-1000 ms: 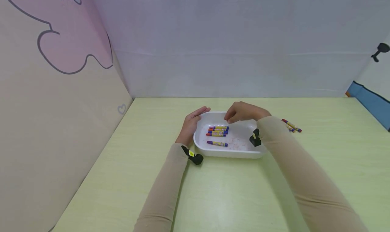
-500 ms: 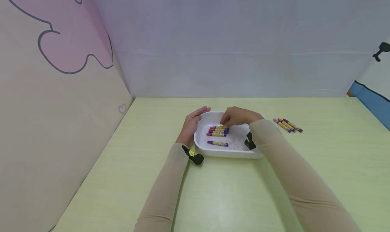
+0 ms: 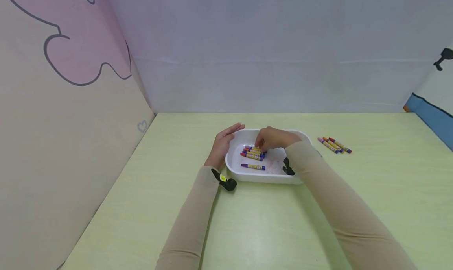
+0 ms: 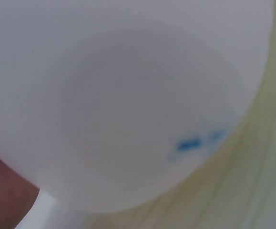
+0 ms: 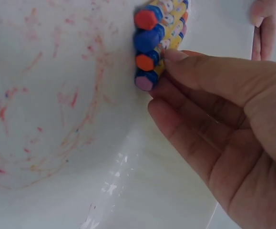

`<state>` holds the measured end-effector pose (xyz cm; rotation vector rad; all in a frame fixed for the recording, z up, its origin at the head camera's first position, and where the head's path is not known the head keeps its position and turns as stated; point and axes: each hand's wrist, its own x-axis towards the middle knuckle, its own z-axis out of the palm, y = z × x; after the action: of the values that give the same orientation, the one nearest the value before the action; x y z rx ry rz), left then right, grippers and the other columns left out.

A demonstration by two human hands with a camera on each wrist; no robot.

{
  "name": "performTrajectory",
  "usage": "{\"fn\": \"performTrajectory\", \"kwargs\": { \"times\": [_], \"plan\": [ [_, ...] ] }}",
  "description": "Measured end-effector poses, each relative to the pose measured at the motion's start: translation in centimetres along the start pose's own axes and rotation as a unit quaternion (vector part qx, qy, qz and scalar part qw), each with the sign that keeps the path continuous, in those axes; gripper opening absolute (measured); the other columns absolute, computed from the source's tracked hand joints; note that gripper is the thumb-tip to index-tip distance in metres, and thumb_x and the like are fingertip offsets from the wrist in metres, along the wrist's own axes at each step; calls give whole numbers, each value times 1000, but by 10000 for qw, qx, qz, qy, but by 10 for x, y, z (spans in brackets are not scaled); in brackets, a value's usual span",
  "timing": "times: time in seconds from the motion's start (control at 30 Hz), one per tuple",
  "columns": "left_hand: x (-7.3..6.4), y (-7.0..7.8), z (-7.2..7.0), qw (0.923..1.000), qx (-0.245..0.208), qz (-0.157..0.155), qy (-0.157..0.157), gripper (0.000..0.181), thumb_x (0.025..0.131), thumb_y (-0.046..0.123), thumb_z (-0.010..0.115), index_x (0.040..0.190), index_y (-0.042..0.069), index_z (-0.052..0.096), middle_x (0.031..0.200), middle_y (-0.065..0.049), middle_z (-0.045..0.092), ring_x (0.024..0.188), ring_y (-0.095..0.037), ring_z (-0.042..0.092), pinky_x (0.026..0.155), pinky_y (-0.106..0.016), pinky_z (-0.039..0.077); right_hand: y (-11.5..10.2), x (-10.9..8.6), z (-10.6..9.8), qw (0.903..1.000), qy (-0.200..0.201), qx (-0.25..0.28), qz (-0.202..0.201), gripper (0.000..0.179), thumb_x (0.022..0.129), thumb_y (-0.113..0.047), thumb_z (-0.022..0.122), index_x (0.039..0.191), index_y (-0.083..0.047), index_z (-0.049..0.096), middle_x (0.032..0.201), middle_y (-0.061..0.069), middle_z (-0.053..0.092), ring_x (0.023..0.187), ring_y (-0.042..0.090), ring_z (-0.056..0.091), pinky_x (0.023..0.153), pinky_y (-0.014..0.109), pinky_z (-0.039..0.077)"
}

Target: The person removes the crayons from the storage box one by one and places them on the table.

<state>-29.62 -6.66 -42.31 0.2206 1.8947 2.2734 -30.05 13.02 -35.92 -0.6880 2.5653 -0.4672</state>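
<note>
In the head view, a white tray (image 3: 270, 178) holds a row of crayons (image 3: 252, 156) with yellow wrappers and one separate crayon (image 3: 253, 167) nearer its front. My left hand (image 3: 221, 146) rests against the tray's left end, its fingers stretched along the outside. Inside the tray, my right hand (image 3: 274, 138) reaches the right ends of the row. Close up in the right wrist view, thumb and fingers pinch the outermost crayon with a violet end (image 5: 144, 82), beside an orange-ended crayon (image 5: 146, 62). The left wrist view shows mainly the tray's pale wall (image 4: 128, 119).
Several crayons (image 3: 334, 145) lie side by side on the table (image 3: 255, 222) to the right of the tray. Coloured crayon smudges (image 5: 71, 100) mark the tray floor. A pale wall (image 3: 276, 57) stands behind the table.
My right hand has moved left and down onto the row of crayons, which has shifted and tilted slightly. The crayons at right came into fuller view. My left hand stays put.
</note>
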Motion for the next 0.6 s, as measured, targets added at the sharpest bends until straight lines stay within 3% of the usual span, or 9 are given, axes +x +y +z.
{"fn": "performTrajectory", "kwargs": {
  "times": [0.2, 0.43, 0.6],
  "plan": [
    [0, 1, 1, 10000, 7, 2, 49, 42, 99, 4, 35, 138, 8, 52, 135, -2, 60, 131, -11, 48, 112, -32, 38, -2, 1, 1, 9996, 62, -261, -78, 21, 85, -4, 69, 105, -2, 71, 103, 12, 69, 93, 21, 63, 88, 37, 54],
    [0, 1, 0, 10000, 16, -17, 30, 43, 99, 5, 35, 139, 8, 51, 136, -2, 59, 132, -12, 47, 112, -32, 38, -5, -2, 1, 9999, 51, -61, 147, 22, 84, -3, 69, 106, -3, 70, 105, 14, 69, 91, 22, 65, 84, 37, 55],
    [1, 0, 0, 10000, -52, -68, -18, 42, 100, 5, 34, 139, 9, 51, 135, 0, 59, 132, -11, 48, 111, -31, 39, -4, -4, 1, 10000, 42, -26, 59, 21, 83, -3, 70, 104, -3, 71, 104, 13, 69, 89, 21, 65, 83, 37, 55]
  ]
}}
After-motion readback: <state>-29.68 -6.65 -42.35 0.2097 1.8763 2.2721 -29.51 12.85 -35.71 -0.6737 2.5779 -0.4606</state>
